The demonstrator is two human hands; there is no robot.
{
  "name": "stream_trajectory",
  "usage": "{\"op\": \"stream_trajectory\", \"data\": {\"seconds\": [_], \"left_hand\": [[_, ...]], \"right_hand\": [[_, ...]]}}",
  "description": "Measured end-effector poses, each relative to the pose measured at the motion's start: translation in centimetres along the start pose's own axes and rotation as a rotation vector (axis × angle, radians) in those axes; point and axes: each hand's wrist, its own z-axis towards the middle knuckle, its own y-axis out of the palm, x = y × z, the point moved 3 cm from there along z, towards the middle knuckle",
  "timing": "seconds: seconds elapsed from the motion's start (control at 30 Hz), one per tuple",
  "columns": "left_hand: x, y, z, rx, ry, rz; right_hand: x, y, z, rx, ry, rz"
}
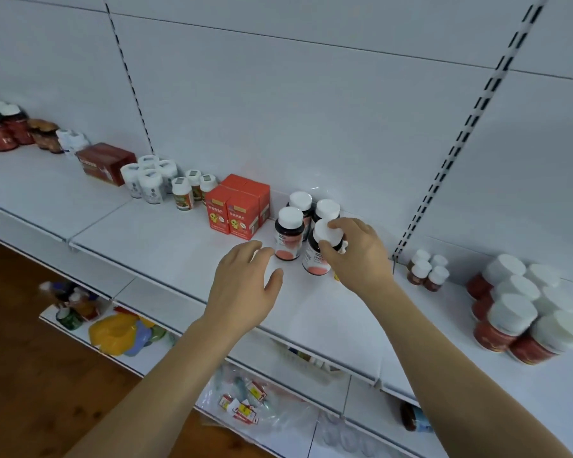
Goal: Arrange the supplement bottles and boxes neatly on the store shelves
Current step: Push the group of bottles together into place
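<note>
A dark supplement bottle with a white screw cap and a pink-red label is being gripped around its cap by the right hand, fingers curled over the lid, at the front right of a cluster of four like bottles standing on the white metal store shelf. The left hand is being held just above the shelf with its fingers loosely spread and holding nothing, its fingertips close to the front-left matching dark bottle; contact cannot be told.

The arranging is judged to be well advanced. Just left of the cluster, four orange-red cardboard boxes are being kept in a tight block, and further left small white-capped bottles, white wrapped bottles and a dark red carton are being kept in groups along the back panel. To the right, small brown bottles and large red jars with white lids are grouped, the jars somewhat loosely. Squaring the four-bottle cluster appears to be what is left here.

Below, a lower shelf carrying mixed packets in clear plastic is being shown, apparently unsorted, and a brown wooden floor is being seen at the left.
</note>
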Motion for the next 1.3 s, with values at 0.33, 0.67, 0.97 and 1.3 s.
{"op": "stream_trajectory", "data": {"seconds": [0.33,0.67,0.97,1.3], "left_hand": [[-3.1,1.0,5.0,-0.055,0.105,-0.060],[-5.0,1.8,7.2,-0.128,0.207,-0.099],[-5.5,2.0,8.0,-0.124,0.267,-0.119],[-4.1,1.4,8.5,-0.026,0.352,-0.194]], "right_hand": [[1.1,3.2,2.5,-0.024,0.089,-0.124],[0.8,4.5,2.6,0.002,0.103,-0.209],[0.5,5.2,2.4,0.046,0.064,-0.293],[-0.3,4.4,1.4,0.025,0.066,-0.324]]}}
